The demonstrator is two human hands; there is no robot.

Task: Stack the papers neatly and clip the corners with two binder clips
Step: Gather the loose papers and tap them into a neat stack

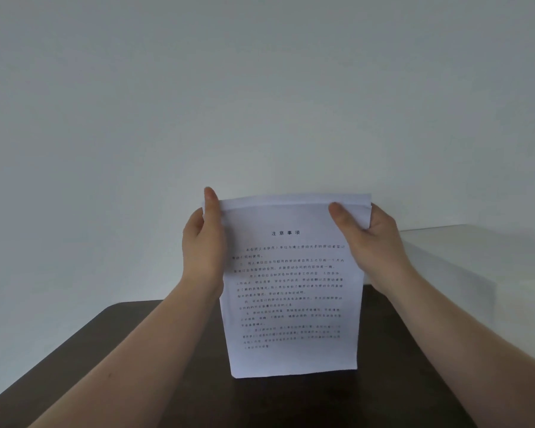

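Observation:
A stack of white printed papers [291, 291] stands upright in front of me, its bottom edge resting on the dark table [112, 350]. My left hand [203, 245] grips the stack's upper left side, thumb up along the edge. My right hand [371, 242] grips the upper right corner, thumb on the front sheet. The top edges of the sheets sit slightly fanned apart. No binder clips are in view.
A pale wall fills the background behind the table. A white box-like block [476, 273] stands at the right, beside the table's far right corner. The table's rounded far left corner [115, 307] shows at the left.

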